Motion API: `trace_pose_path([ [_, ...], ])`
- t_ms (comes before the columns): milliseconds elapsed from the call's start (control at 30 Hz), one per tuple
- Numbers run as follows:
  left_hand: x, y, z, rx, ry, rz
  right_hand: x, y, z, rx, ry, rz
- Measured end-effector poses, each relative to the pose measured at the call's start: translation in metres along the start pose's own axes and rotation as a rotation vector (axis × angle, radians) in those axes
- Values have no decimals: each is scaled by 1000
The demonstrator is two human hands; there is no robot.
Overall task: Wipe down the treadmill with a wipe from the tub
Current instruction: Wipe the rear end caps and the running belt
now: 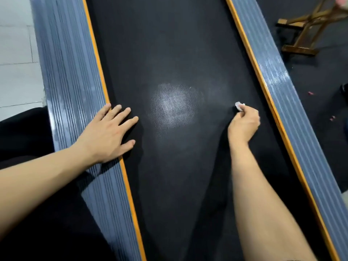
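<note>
The treadmill's black belt [169, 44] runs up the middle of the head view, with a pale shiny patch [174, 106] at its centre. Grey ribbed side rails with orange edging flank it, the left rail [69, 72] and the right rail [278, 76]. My right hand [243, 123] grips a small bunched white wipe [239, 106] and presses it on the belt near the right rail. My left hand [110, 132] lies flat, fingers spread, across the left rail's edge and the belt. The tub is out of view.
A wooden stand [308, 25] sits on the dark floor mat at the upper right. Pale floor tiles [17, 53] lie left of the treadmill. My dark-clothed leg [28, 138] is beside the left rail.
</note>
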State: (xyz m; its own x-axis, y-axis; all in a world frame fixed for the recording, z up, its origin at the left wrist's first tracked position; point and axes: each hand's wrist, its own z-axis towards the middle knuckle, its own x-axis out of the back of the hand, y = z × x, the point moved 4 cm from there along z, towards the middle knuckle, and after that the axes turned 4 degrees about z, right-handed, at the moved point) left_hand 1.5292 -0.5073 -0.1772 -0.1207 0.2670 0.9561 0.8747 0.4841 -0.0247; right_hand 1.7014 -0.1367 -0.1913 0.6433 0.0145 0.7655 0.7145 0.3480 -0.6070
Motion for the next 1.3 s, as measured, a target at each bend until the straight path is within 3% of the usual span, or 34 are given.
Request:
trace_pose_path([
  [167,-4,-4,-2,-5,-23,24,-62,-88,-22,164,-163,306],
  [267,-3,-2,-3,0,-24,16,-87,-130,-45,362,-358,282],
  [333,-2,-1,-3,4,-16,15,-91,-136,-52,413,-398,199],
  [633,-4,1,-2,8,-1,30,-96,-124,-47,397,-346,90],
  [900,-3,-2,-3,-22,1,24,-62,-78,-33,749,-232,-109],
  [1000,-4,-1,-3,-16,14,20,-26,-29,10,482,-88,-248],
  [1067,-3,1,-2,-14,25,6,-15,-15,15,284,-126,-278],
  [1167,-3,3,-3,-20,24,-5,-33,-58,-26,134,-277,-110],
  [1200,-3,2,-3,-20,22,-4,-42,-81,-54,203,-345,-19],
  [1300,-4,0,-4,-38,20,7,-54,-140,-163,713,-498,31],
])
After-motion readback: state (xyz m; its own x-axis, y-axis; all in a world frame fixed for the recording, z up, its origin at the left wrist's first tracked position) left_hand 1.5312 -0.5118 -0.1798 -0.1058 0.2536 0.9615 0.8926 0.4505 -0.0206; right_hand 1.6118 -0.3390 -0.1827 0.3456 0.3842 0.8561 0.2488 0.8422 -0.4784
